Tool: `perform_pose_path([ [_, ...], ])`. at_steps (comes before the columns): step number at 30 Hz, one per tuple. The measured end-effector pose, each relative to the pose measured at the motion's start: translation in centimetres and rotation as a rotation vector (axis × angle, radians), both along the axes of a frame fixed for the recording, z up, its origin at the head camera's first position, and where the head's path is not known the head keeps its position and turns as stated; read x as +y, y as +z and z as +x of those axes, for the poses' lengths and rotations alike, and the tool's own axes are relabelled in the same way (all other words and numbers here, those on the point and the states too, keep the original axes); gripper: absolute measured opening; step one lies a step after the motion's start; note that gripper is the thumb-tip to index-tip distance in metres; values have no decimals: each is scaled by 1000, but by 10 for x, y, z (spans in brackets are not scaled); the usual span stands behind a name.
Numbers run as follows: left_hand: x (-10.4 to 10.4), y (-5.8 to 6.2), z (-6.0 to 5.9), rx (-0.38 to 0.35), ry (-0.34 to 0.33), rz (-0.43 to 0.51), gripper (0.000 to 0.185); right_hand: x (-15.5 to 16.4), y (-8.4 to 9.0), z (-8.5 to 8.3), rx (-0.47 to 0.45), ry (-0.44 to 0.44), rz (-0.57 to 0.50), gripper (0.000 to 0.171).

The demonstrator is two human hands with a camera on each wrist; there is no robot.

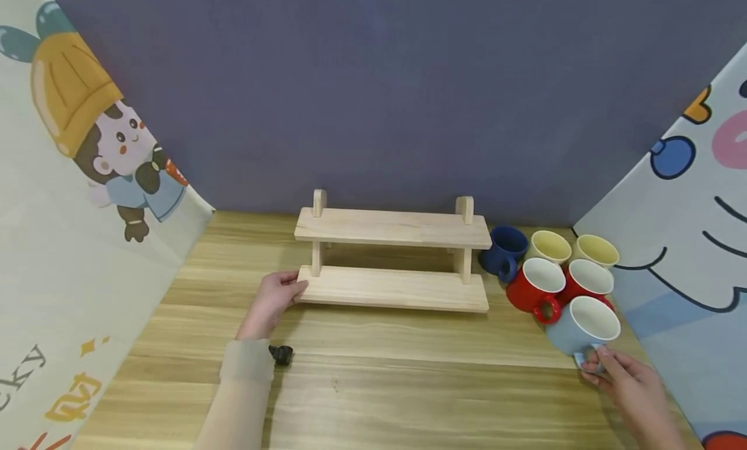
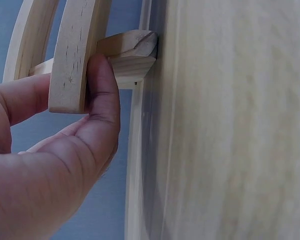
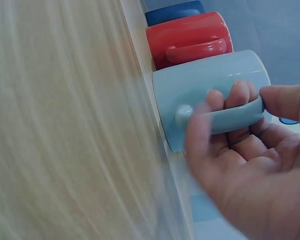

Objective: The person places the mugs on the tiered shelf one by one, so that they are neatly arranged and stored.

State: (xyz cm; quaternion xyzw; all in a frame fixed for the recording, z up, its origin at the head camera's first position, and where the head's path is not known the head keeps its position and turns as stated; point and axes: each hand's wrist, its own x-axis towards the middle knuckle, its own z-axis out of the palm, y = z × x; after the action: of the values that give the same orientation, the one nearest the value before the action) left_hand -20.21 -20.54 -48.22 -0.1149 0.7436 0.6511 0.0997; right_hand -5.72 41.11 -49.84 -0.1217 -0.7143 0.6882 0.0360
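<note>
Left hand (image 1: 273,302) grips rack (image 1: 392,258) left edge; right hand (image 1: 627,383) pinches pale mug (image 1: 582,324) handle at desk (image 1: 373,372) right edge; desk front open.

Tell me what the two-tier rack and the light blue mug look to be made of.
Rack: unpainted pale wood, matte, with grain lines and small knots visible in the left wrist view. Light blue mug: probably glazed ceramic, with a smooth coloured outside, a white inside and a soft sheen on the handle.

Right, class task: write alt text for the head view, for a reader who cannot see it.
A left hand holds the end of a two-tier wooden shelf on a table, while the right hand grips the handle of a light blue mug beside red, yellow and dark blue mugs.
</note>
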Motion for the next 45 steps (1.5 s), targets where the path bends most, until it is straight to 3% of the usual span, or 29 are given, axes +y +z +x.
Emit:
perform_pose_path([
  [3, 0, 0, -1, -3, 4, 2, 56, -1, 0, -1, -24, -26, 195, 45],
  [5, 0, 0, -1, -4, 6, 3, 55, -1, -1, -1, -38, -48, 270, 47],
  [7, 0, -1, -1, -3, 6, -2, 55, -1, -3, -1, -32, -66, 246, 43],
  [12, 0, -2, -2, 0, 4, -15, 55, -3, -9, 0, 5, -141, 31, 27],
  [21, 0, -4, -2, -12, -1, -14, 56, -16, -7, 2, 53, -276, -103, 17],
  [25, 0, -4, -3, -15, -4, -10, 57, -22, 3, 9, 89, -309, -135, 16],
  [31, 0, -2, -5, -13, -2, -12, 55, -35, 27, 20, 305, -276, -319, 16],
  [39, -1, -1, -5, -26, -9, -14, 58, -58, 67, 22, 226, -299, -148, 19],
  [45, -1, -1, -4, -21, -9, -10, 57, -87, 90, 7, 334, -179, -227, 19],
])
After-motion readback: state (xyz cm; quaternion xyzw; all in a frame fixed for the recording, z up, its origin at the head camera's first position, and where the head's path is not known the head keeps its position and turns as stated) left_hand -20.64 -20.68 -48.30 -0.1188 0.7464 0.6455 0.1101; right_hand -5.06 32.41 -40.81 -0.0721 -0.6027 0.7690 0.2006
